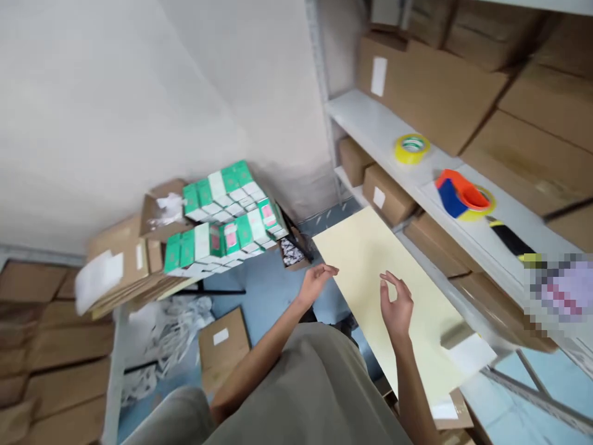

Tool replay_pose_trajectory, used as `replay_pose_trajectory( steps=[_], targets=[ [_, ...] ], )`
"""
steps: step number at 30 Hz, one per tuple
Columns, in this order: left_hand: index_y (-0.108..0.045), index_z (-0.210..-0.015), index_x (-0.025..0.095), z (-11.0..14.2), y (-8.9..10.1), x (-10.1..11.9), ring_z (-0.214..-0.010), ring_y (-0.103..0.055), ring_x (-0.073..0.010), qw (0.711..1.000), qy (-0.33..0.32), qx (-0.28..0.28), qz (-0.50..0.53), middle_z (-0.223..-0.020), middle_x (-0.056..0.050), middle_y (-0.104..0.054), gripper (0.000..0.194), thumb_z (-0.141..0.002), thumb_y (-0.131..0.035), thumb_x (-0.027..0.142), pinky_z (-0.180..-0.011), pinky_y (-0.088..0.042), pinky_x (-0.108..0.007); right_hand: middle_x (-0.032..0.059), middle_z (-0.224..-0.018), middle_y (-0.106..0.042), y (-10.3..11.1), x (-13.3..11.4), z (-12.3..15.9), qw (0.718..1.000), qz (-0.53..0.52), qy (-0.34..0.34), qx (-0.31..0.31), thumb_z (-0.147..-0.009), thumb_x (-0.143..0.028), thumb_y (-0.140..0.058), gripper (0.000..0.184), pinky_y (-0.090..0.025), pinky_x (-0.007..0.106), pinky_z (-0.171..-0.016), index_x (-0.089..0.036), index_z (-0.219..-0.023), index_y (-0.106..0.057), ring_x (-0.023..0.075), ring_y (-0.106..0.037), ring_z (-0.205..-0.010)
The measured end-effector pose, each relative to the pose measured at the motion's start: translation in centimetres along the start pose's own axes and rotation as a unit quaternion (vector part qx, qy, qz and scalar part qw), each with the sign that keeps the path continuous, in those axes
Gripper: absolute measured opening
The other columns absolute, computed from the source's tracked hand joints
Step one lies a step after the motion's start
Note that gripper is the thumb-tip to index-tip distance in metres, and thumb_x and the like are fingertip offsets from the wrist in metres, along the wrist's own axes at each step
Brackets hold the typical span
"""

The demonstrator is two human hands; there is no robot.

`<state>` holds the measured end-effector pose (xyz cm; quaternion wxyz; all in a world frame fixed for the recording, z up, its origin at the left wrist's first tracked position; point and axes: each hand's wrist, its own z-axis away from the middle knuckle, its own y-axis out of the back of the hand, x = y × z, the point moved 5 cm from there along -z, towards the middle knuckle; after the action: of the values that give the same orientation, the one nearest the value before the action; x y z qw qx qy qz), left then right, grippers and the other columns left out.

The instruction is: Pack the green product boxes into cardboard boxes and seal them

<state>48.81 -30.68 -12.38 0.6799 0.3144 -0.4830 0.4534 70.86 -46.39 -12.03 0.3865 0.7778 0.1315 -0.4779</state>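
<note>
My left hand [317, 279] hovers at the left edge of a pale yellow board [370, 259], fingers loosely spread and holding nothing. My right hand [396, 306] floats over the middle of the same board, fingers curled apart, also holding nothing. The board lies flat in front of me, running from the shelving toward my body. Neither hand visibly touches it.
White metal shelving [370, 123] on the right carries brown cartons, a yellow tape roll [411, 148] and an orange-blue tape dispenser [461, 194]. Stacks of green-and-white small boxes [227, 216] sit on cartons at the left. Flat brown cartons and white plastic wrap lie on the blue floor.
</note>
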Motion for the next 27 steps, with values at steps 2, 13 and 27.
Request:
replay_pose_trajectory(
  steps=[2, 13, 27],
  targets=[
    [-0.075, -0.076, 0.022, 0.2, 3.1, 0.4, -0.110, -0.080, -0.0332, 0.999, -0.012, 0.042, 0.025, -0.097, -0.012, -0.086, 0.031, -0.075, -0.085, 0.052, -0.107, -0.059, -0.046, 0.0124, -0.147, -0.073, -2.0, -0.8, -0.7, 0.999, -0.009, 0.018, -0.035, -0.112, -0.045, -0.075, 0.040, -0.067, 0.050, -0.108, -0.021, -0.144, -0.072, 0.0273, -0.075, -0.125],
    [-0.077, -0.089, 0.021, -0.3, 26.4, -2.9, -0.109, -0.077, -0.0282, 0.934, -0.067, 0.340, 0.090, -0.105, -0.011, -0.083, 0.026, -0.081, -0.080, 0.045, -0.110, -0.059, -0.045, 0.0123, -0.118, -0.088, -20.6, -11.6, -1.6, 0.968, -0.054, 0.096, -0.225, -0.113, -0.045, -0.062, 0.032, -0.062, 0.054, -0.115, -0.023, -0.126, -0.080, 0.0299, -0.083, -0.118],
    [-0.060, -0.100, 0.022, -4.1, 49.3, -9.7, -0.111, -0.073, -0.0242, 0.819, 0.136, 0.478, 0.287, -0.113, -0.008, -0.069, 0.019, -0.089, -0.075, 0.026, -0.110, -0.063, -0.050, 0.0130, -0.130, -0.086, -50.2, -27.4, -0.5, 0.873, 0.007, 0.173, -0.457, -0.112, -0.034, -0.064, 0.029, -0.061, 0.045, -0.115, -0.021, -0.131, -0.081, 0.0297, -0.081, -0.125]
  ],
)
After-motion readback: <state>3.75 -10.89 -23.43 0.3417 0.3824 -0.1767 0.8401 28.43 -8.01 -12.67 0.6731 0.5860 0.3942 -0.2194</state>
